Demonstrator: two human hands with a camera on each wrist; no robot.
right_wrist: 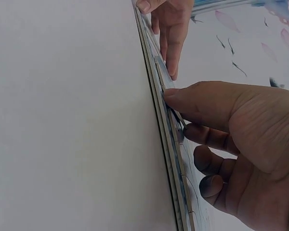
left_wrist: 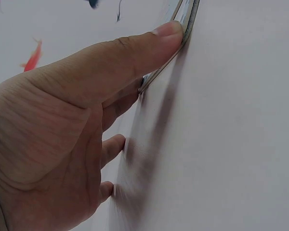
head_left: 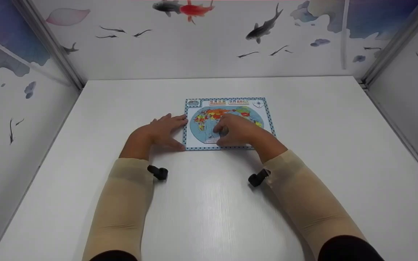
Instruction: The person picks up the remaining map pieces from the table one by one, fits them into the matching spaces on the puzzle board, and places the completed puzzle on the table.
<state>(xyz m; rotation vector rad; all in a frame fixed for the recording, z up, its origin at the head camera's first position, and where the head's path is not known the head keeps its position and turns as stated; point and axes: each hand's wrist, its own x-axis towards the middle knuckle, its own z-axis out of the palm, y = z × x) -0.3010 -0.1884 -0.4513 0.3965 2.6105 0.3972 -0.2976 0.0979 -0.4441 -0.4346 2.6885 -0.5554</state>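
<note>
A world map jigsaw puzzle [head_left: 198,142] with a blue dotted border lies flat on the white table. My left hand [head_left: 165,131] spreads along its left side, the thumb [left_wrist: 168,36] against the near-left corner and fingertips at the left edge. Over the middle of the map is my right hand [head_left: 237,129], thumb and index finger pinching a thin flat puzzle piece [right_wrist: 159,72], seen tilted in the right wrist view. Left of those fingers, a pale patch of the map shows only line markings. The right hand hides part of the map's lower right.
The white table [head_left: 209,210] stretches around the puzzle on all sides. Behind it stands a white panel [head_left: 209,54] painted with fish, and similar panels flank both sides. A small black wrist device [head_left: 258,178] sits on each sleeve.
</note>
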